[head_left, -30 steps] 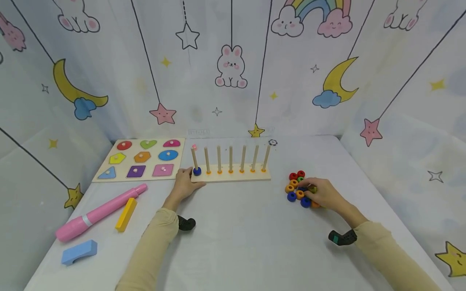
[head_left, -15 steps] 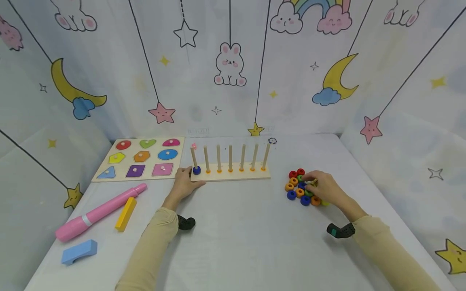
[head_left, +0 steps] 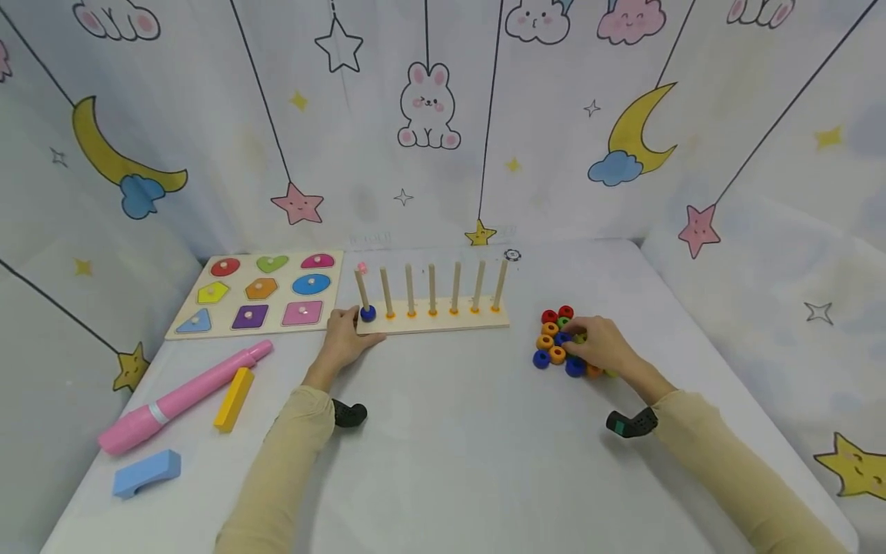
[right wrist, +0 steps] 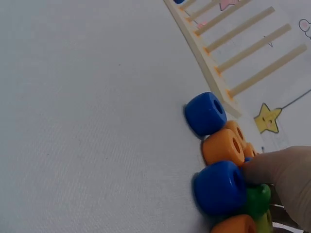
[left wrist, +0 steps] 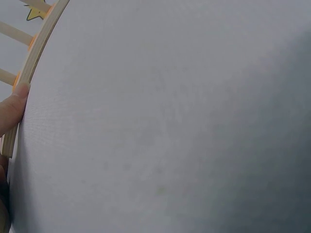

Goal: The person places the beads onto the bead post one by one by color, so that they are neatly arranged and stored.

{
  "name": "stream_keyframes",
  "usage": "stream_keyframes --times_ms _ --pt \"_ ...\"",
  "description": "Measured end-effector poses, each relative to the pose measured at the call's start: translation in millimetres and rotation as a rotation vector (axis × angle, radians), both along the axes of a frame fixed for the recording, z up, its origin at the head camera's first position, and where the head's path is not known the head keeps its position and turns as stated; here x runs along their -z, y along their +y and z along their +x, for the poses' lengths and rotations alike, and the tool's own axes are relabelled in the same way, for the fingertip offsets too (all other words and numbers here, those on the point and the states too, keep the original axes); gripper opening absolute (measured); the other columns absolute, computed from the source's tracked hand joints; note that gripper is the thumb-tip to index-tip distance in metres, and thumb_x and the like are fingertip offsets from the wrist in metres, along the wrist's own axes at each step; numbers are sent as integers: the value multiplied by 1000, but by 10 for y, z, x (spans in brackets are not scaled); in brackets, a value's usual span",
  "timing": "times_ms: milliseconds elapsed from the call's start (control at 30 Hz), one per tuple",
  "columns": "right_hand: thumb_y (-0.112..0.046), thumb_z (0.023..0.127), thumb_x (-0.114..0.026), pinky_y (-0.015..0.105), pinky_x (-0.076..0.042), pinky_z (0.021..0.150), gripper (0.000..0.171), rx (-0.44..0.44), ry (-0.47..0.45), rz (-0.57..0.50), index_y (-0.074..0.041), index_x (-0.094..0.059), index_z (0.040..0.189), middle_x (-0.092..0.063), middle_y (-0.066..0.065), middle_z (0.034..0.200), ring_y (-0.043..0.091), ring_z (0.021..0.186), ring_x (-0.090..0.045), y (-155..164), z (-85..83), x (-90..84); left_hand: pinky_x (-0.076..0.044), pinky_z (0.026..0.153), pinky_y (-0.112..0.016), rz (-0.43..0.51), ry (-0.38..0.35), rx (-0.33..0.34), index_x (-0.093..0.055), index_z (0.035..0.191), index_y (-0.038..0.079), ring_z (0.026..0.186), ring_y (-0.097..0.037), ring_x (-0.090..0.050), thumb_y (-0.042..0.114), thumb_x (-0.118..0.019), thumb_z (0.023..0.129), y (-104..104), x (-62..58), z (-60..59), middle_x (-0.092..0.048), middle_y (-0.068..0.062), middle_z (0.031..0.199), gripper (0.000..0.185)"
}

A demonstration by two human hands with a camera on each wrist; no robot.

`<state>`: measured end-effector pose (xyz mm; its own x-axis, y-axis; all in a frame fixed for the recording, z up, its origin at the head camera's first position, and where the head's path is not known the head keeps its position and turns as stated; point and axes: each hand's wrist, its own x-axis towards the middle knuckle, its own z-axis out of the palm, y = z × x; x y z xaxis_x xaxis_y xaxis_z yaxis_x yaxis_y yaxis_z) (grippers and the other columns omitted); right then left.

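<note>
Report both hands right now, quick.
Left hand: closed, gripping one end of the peg board.
Right hand: fingers down among the beads; whether it pinches one cannot be told.

Beads [head_left: 557,355] come in red, orange, blue, green and yellow-green; rack [head_left: 443,322] and pegs [head_left: 432,289] are pale wood, orange at the feet, end bead [head_left: 368,314] blue. Board [head_left: 237,295] is pale wood, shapes [head_left: 253,291] red, green, magenta, then yellow, orange, blue, then light blue, purple, pink; tube [head_left: 197,385] pink with white band [head_left: 158,413], bar [head_left: 234,400] yellow, block [head_left: 147,473] light blue. Desk [head_left: 471,446] plain white, sleeves [head_left: 277,462] beige, cloth [head_left: 547,200] white with yellow moons [head_left: 628,138], blue clouds [head_left: 614,167], pink and yellow stars [head_left: 299,204].
</note>
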<state>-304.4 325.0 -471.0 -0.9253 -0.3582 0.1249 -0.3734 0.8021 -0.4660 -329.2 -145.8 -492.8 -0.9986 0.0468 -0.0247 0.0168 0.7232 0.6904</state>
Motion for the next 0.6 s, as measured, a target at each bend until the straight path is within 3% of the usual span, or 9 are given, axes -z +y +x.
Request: stream_keyframes --times_ms 367,600 --pt "-18 89 -67 45 -52 79 30 70 -20 -108 -2 -64 114 -65 15 106 30 94 -62 64 0 -181 -28 105 -48 4 0 9 -29 141 -13 125 -41 -29 31 -75 81 6 -7 -11 -28 -32 135 88" --pt "-19 92 -63 46 -51 81 33 79 25 -211 -1 -59 120 -62 19 113 34 100 -61 -111 -228 -386 -29 105 -48 10 4 -6 -30 141 -12 124 -40 -30 31 -76 80 -16 -15 7 -29 -31 134 88"
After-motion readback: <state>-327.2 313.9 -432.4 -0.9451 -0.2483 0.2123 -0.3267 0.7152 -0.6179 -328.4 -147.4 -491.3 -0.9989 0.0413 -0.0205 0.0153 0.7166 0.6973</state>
